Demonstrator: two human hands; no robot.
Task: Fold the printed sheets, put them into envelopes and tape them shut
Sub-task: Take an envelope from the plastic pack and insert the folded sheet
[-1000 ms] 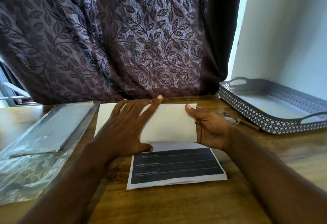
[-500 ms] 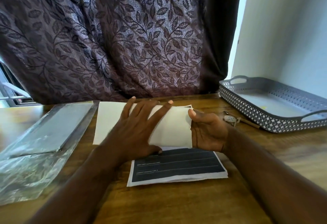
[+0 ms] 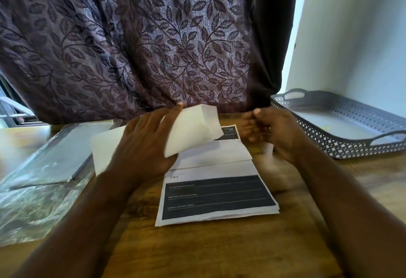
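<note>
The smooth white envelope (image 3: 193, 128) is held over the far end of the stack of printed sheets (image 3: 217, 198), flat paper with dark blocks, on the wood-grain table (image 3: 219, 251), its right end raised. It is grasped by the left hand (image 3: 142, 146): fingers spread over its face, thumb beneath. The right hand (image 3: 270, 132) is seen beside it, blurred, fingers curled; its grip cannot be told

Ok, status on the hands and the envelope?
Left hand grips white paper envelope, right end lifted. Right hand blurred, grip unclear. Printed sheets beneath, top one part-folded.
</note>
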